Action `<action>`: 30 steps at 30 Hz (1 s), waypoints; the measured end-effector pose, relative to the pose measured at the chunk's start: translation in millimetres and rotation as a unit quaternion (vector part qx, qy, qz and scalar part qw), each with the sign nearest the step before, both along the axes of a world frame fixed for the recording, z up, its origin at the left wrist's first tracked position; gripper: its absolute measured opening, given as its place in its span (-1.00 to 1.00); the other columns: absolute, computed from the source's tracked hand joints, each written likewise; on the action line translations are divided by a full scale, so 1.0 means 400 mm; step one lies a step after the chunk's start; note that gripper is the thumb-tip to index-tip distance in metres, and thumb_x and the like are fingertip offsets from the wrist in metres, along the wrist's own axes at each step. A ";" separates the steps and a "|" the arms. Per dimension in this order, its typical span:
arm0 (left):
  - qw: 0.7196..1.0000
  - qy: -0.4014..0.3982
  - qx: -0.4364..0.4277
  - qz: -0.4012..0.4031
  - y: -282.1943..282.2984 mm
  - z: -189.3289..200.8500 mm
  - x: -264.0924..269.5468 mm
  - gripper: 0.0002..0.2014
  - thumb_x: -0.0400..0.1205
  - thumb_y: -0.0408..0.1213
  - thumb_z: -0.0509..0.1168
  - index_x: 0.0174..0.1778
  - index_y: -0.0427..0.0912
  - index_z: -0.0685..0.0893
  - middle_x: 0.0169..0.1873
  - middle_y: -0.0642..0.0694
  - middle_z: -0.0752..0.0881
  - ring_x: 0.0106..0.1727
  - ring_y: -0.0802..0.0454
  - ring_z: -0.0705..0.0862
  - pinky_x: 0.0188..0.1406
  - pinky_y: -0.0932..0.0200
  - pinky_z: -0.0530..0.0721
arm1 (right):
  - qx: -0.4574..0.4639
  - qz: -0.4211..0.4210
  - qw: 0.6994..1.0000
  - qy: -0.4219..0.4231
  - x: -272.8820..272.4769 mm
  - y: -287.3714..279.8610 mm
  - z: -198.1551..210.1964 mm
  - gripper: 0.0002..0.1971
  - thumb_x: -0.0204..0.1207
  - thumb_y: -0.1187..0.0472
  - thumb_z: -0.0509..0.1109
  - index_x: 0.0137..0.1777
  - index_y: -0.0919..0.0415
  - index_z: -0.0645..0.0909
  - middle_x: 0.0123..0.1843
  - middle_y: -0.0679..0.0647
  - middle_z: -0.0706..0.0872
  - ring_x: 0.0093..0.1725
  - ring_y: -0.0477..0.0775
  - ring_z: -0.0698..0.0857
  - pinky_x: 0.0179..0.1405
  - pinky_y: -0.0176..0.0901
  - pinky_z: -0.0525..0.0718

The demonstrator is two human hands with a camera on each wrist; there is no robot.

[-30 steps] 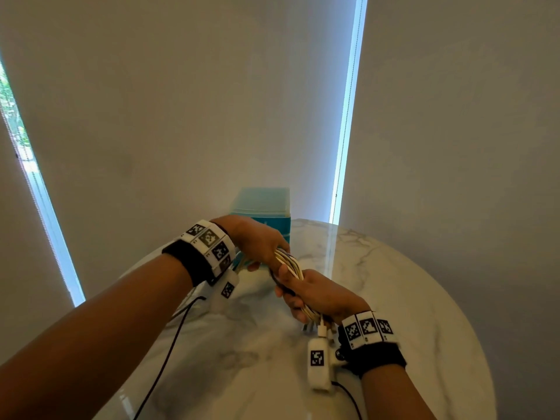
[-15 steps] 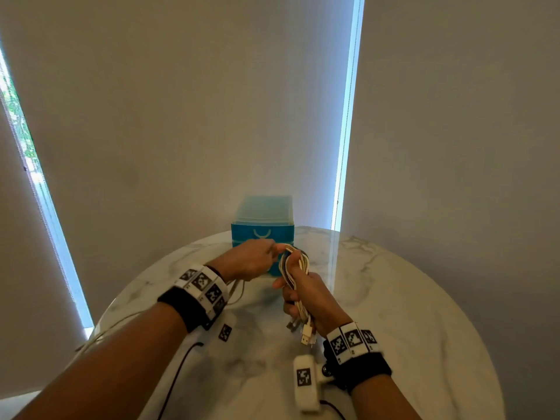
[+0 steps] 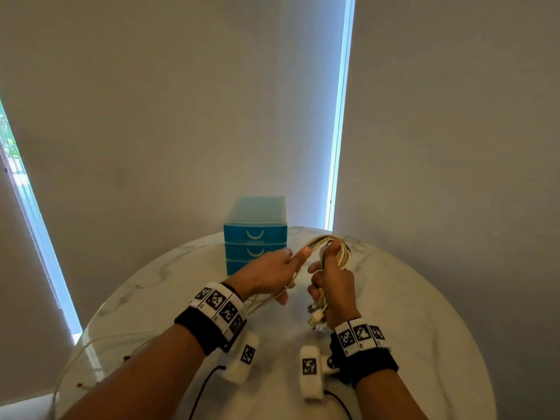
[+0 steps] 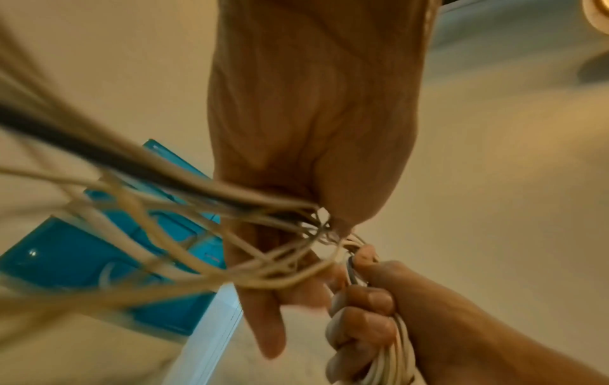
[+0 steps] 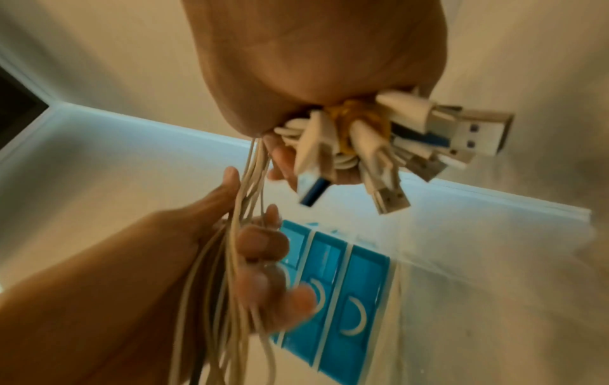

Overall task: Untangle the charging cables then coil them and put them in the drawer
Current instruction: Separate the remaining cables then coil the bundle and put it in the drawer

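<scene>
Above middle of round white marble worktop (image 3: 409, 313): right hand (image 3: 335, 287) fisted tight round bundle of cream-white charging cables (image 3: 331, 242), USB plugs (image 5: 389, 146) hanging below fist. Left hand (image 3: 269, 275) fingers curled on loose strands, feeding them over bundle top. Step: coiling, judged partway. Blue plastic three-drawer box (image 3: 255, 237) at far edge, drawers closed. Next: finish wrap, free one hand, open drawer.
</scene>
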State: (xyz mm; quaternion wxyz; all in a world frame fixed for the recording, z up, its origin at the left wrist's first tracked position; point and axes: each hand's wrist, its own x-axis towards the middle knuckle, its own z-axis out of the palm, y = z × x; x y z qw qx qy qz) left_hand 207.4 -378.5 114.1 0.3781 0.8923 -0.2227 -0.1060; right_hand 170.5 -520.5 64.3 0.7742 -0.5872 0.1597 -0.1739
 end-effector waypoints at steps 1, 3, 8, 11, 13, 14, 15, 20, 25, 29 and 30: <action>1.000 0.002 0.022 -0.014 -0.004 -0.010 -0.006 -0.31 0.78 0.44 -0.05 0.33 -0.13 0.59 0.01 -0.14 0.77 -0.25 0.02 0.81 -0.27 0.14 0.84 | 0.008 -0.011 1.000 0.003 0.003 -0.011 -0.003 -0.12 0.66 -0.57 0.15 -0.06 0.34 0.79 -0.51 0.07 0.47 -0.59 0.00 0.46 -0.54 -0.21 0.47; 0.996 -0.034 0.076 -0.030 -0.021 -0.037 -0.004 -0.35 0.82 0.39 -0.12 0.23 -0.10 0.61 -0.05 -0.11 0.74 -0.24 0.05 0.71 -0.24 0.11 0.78 | 0.033 -0.013 0.999 0.007 0.009 -0.016 -0.005 -0.15 0.67 -0.56 0.15 0.09 0.26 0.84 -0.50 0.06 0.45 -0.58 -0.02 0.45 -0.53 -0.21 0.48; 0.989 -0.085 0.107 -0.058 -0.039 -0.078 0.024 -0.06 0.66 0.59 -0.38 0.07 -0.02 0.75 -0.09 -0.10 0.85 -0.18 0.00 0.80 0.18 -0.15 0.83 | 0.080 0.097 0.992 -0.034 0.015 -0.018 -0.002 -0.25 0.66 -0.54 0.17 0.24 0.04 0.92 -0.45 0.07 0.45 -0.57 -0.09 0.38 -0.62 -0.28 0.46; 0.977 -0.105 0.174 -0.065 -0.040 -0.066 0.017 -0.41 0.94 0.13 -0.19 0.35 -0.12 0.69 0.04 -0.24 0.81 -0.02 -0.05 0.79 0.26 -0.09 0.79 | 0.022 0.120 0.992 -0.015 0.008 -0.026 -0.001 -0.41 0.55 -0.50 0.46 0.14 0.00 0.94 -0.36 0.18 0.66 -0.54 -0.05 0.48 -0.53 -0.22 0.58; 0.979 -0.086 0.170 -0.070 -0.041 -0.063 0.006 -0.38 0.94 0.14 -0.21 0.49 -0.11 0.66 0.19 -0.24 0.81 0.13 -0.07 0.81 0.34 -0.09 0.78 | 0.005 0.109 0.994 -0.014 0.008 -0.027 -0.005 -0.50 0.51 -0.39 0.59 0.08 0.05 0.94 -0.29 0.21 0.70 -0.52 -0.03 0.53 -0.50 -0.18 0.58; 0.985 -0.061 0.144 -0.073 -0.040 -0.066 0.007 -0.32 0.90 0.23 -0.25 0.46 -0.07 0.68 0.19 -0.19 0.81 0.11 -0.02 0.79 0.28 -0.03 0.79 | 0.005 0.101 0.995 -0.017 0.008 -0.026 -0.004 -0.52 0.53 -0.34 0.60 0.07 0.09 0.93 -0.31 0.21 0.70 -0.52 -0.02 0.54 -0.50 -0.17 0.58; 0.989 -0.024 0.128 -0.070 -0.035 -0.062 0.012 -0.30 0.87 0.29 -0.26 0.40 -0.03 0.68 0.15 -0.12 0.79 0.04 0.03 0.76 0.14 0.07 0.79 | 0.007 0.096 0.995 -0.020 0.009 -0.026 -0.001 -0.53 0.56 -0.31 0.59 0.08 0.12 0.92 -0.34 0.20 0.70 -0.52 0.00 0.56 -0.49 -0.16 0.60; 0.990 -0.078 0.110 -0.030 -0.006 0.016 0.041 -0.37 0.84 0.36 -0.03 0.55 -0.03 0.58 0.41 -0.06 0.72 0.33 -0.03 0.72 0.42 -0.07 0.67 | 0.019 0.093 0.995 -0.031 0.003 -0.020 0.012 -0.53 0.62 -0.22 0.60 -0.02 0.26 0.88 -0.45 0.13 0.65 -0.56 0.02 0.53 -0.50 -0.12 0.62; 0.954 -0.275 0.090 -0.081 -0.044 0.138 0.001 -0.52 0.79 0.07 0.36 0.66 0.23 0.52 0.51 0.06 0.68 0.36 0.03 0.71 0.43 -0.05 0.71 | -0.031 0.084 0.996 -0.028 0.013 0.006 0.005 -0.53 0.79 -0.01 0.44 -0.32 0.26 0.64 -0.52 0.16 0.60 -0.62 0.06 0.51 -0.44 -0.04 0.61; 0.915 -0.346 0.183 -0.104 -0.072 0.166 0.010 -0.58 0.72 -0.05 0.46 0.51 0.36 0.68 0.39 0.09 0.77 0.31 0.01 0.75 0.39 -0.08 0.75 | -0.089 0.081 0.992 -0.040 0.022 0.011 0.000 -0.54 0.81 0.14 0.42 -0.39 0.22 0.61 -0.58 0.07 0.62 -0.64 0.02 0.53 -0.56 -0.18 0.54; 0.912 -0.352 0.187 -0.101 -0.076 0.176 0.007 -0.55 0.71 -0.10 0.48 0.51 0.36 0.68 0.37 0.09 0.79 0.29 0.00 0.77 0.36 -0.07 0.77 | -0.099 0.077 0.991 -0.046 0.022 0.011 0.001 -0.55 0.78 0.17 0.46 -0.40 0.21 0.61 -0.58 0.07 0.62 -0.62 0.03 0.52 -0.57 -0.20 0.52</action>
